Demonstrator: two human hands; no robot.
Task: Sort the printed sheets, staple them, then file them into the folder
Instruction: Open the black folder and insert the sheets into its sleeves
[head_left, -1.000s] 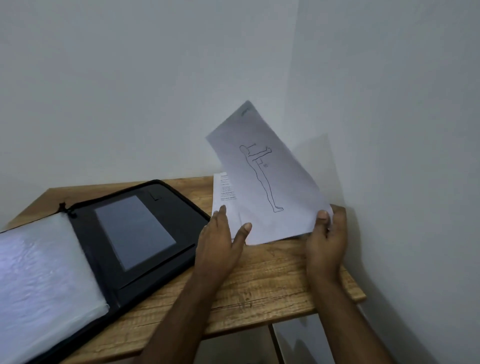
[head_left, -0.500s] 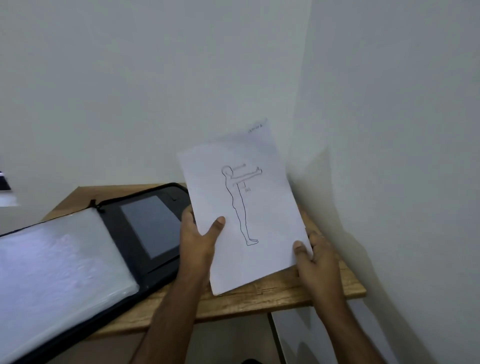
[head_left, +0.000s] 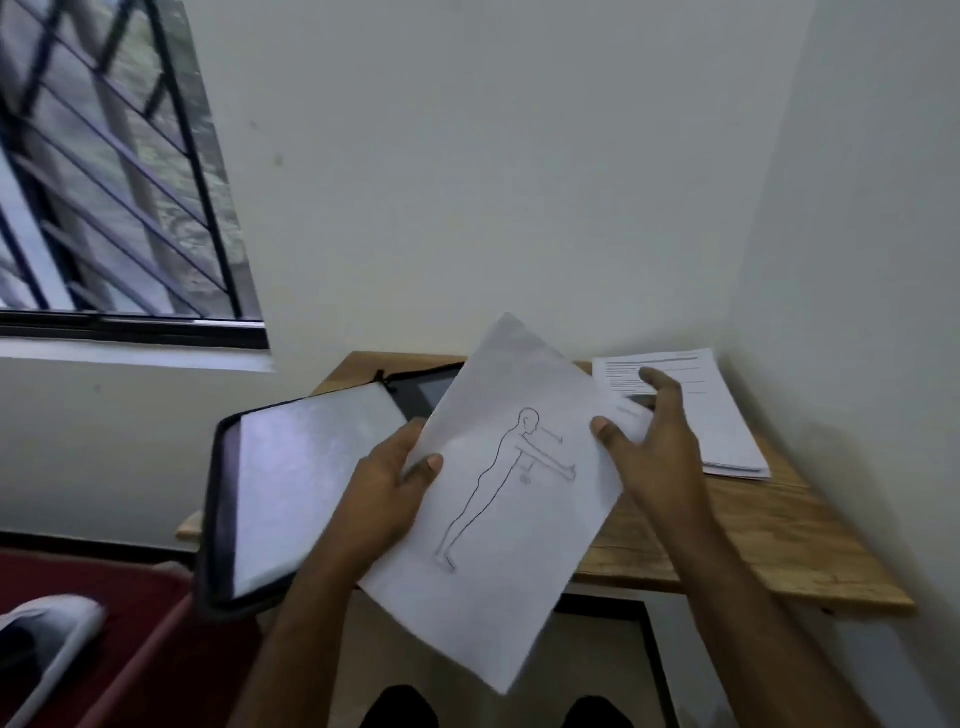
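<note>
Sheet (head_left: 511, 499) with figure drawing held tilted above desk (head_left: 753, 525) edge, over open folder (head_left: 311, 467). Left hand (head_left: 384, 493) pinches its left edge; right hand (head_left: 649, 447) loose, thumb touching right edge. Stack (head_left: 722, 421) lies back right.

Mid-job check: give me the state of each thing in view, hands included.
Sheet with figure drawing: held in the air, tilted, above the table edge.
Left hand: pinches the sheet's left edge.
Right hand: fingers spread, thumb on the sheet's right edge.
Stack of printed sheets: lies flat on the wooden table, by the wall corner.
Folder: lies open, overhanging the table's left edge.
</note>
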